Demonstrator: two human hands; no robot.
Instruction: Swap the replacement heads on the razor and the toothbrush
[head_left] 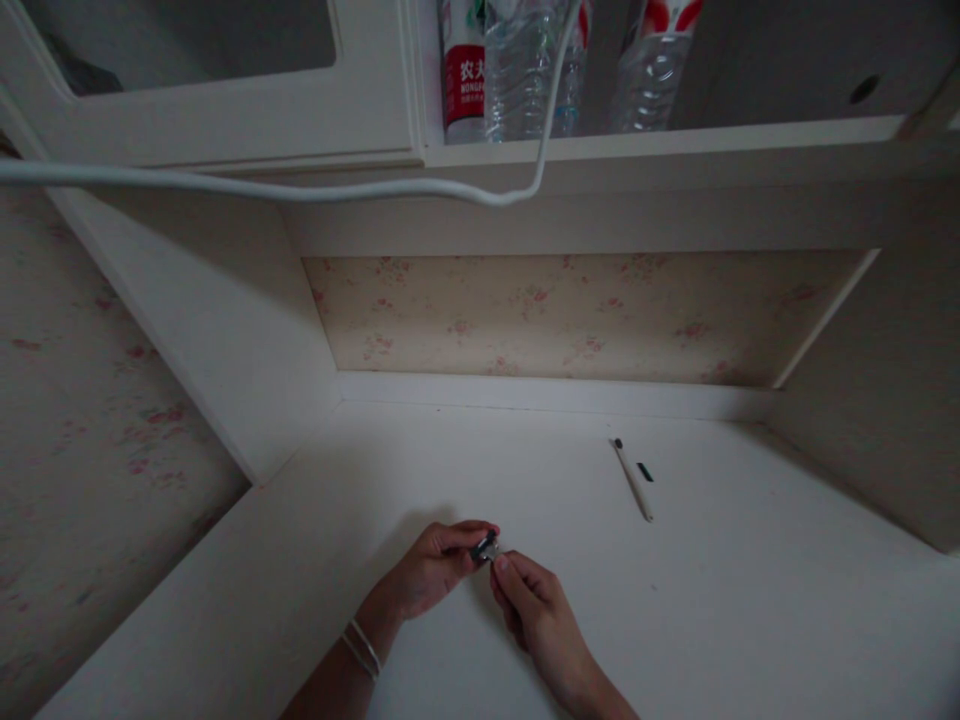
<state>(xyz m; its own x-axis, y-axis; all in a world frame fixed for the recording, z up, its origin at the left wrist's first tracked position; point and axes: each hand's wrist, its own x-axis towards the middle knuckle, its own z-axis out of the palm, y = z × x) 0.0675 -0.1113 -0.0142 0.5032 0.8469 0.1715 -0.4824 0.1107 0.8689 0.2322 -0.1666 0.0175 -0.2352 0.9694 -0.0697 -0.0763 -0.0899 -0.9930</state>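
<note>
My left hand (435,570) pinches a small black-and-silver object (484,547) between thumb and fingers, low in the middle of the head view. It has a dark body and a shiny metal part, but its kind is too small to make out. My right hand (534,610) closes its thumb and forefinger on the silver end of the same object. Both hands hold it just above the white desk (720,600). To the right lies a thin pale stick with a dark tip (634,482), perhaps a brush. Beside its upper part is a small dark green strip (646,472).
A white cable (337,190) hangs across the upper view. Plastic water bottles (517,75) stand on the shelf above the desk. White side panels (217,310) flank the desk at left and right, with flowered wallpaper (540,315) at the back.
</note>
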